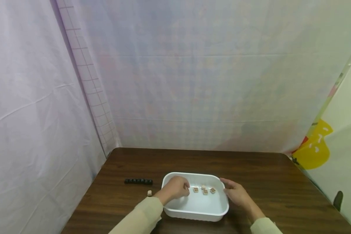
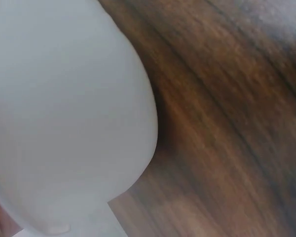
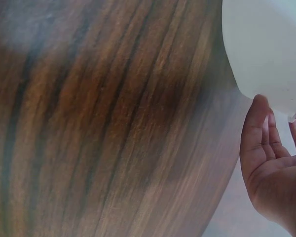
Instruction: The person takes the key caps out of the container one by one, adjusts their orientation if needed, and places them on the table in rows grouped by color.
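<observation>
A white plastic tray [image 1: 197, 208] with rounded corners stands on the table. My left hand [image 1: 175, 187] reaches over its left side, fingers bent down inside, and pinches a small beige keycap [image 1: 186, 188]. Several more beige keycaps [image 1: 205, 192] lie in the tray, right of that hand. At the tray's right rim, my right hand [image 1: 237, 194] grips the wall; in the right wrist view its fingers [image 3: 256, 128] lie against the outside. In the left wrist view the tray's outer wall [image 2: 79, 108] covers much of the picture, and the left fingertips are hidden.
Left of the tray a row of black keycaps [image 1: 138, 181] lies on the dark wooden table [image 1: 251, 165]. One loose beige keycap [image 1: 149, 193] sits between that row and my left forearm. A pale curtain [image 1: 193, 81] hangs behind the table's far edge.
</observation>
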Motion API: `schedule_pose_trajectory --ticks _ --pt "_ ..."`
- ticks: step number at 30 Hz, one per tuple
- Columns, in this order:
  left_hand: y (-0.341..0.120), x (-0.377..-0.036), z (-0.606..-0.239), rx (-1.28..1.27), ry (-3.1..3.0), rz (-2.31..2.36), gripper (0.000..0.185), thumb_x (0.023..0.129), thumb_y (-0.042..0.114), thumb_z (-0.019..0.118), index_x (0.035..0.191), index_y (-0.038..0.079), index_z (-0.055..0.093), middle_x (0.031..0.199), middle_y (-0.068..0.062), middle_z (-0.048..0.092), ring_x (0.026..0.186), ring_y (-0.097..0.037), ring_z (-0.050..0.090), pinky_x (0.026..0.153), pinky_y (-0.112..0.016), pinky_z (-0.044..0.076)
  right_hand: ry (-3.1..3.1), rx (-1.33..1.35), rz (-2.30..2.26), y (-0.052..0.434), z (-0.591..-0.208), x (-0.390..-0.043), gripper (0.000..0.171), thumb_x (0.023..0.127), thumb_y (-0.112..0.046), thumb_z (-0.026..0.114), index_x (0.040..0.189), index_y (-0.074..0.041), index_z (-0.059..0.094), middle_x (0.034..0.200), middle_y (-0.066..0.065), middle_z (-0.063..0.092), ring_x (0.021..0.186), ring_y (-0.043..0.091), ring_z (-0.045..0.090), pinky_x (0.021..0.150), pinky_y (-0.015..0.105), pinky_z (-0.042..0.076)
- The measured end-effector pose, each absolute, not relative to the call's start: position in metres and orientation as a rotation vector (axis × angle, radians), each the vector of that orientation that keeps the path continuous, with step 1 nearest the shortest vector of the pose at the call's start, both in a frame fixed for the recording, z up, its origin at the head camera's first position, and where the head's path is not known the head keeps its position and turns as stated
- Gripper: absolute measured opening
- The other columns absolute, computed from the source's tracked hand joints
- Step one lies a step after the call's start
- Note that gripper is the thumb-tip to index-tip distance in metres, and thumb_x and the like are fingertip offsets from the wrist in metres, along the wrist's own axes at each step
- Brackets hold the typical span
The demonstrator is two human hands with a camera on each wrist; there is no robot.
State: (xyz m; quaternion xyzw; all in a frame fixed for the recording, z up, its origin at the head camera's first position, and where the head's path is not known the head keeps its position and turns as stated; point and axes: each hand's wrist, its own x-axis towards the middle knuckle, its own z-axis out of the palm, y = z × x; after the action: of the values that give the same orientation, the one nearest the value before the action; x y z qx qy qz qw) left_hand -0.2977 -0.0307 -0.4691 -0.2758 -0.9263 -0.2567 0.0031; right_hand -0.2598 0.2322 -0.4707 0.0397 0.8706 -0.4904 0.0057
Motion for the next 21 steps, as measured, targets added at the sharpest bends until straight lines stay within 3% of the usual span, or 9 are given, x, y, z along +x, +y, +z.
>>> schedule_pose_trajectory --ticks 4,13,21 --pt "-0.036 -0.300 -0.467 -0.872 -2.860 -0.815 0.018 0.075 0.010 0.073 0.092 0.005 0.074 0.070 0.008 0.060 0.066 -0.003 0.051 0.065 -0.020 0.045 2.695 0.120 -1.606 0.231 -0.470 -0.260 0.048 0.087 0.004 0.056 0.134 0.008 0.055 0.110 0.027 0.064 0.089 0.027 0.062 0.071 0.032 0.051" --pt "-0.048 -0.302 -0.457 -0.837 -2.848 -0.933 0.016 0.079 0.007 0.075 0.095 0.003 0.075 0.075 0.005 0.065 0.068 -0.005 0.054 0.065 -0.022 0.046 2.670 0.129 -1.621 0.229 -0.465 -0.261 0.057 0.079 0.007 0.058 0.135 0.010 0.052 0.119 0.033 0.061 0.096 0.032 0.063 0.074 0.035 0.054" --pt "-0.063 -0.303 -0.446 -0.729 -2.839 -1.127 0.022 0.084 0.009 0.072 0.104 0.001 0.074 0.082 0.003 0.064 0.073 -0.010 0.055 0.064 -0.026 0.048 2.688 0.124 -1.598 0.228 -0.463 -0.260 0.054 0.080 0.007 0.057 0.134 0.010 0.054 0.117 0.031 0.062 0.093 0.029 0.062 0.071 0.032 0.052"
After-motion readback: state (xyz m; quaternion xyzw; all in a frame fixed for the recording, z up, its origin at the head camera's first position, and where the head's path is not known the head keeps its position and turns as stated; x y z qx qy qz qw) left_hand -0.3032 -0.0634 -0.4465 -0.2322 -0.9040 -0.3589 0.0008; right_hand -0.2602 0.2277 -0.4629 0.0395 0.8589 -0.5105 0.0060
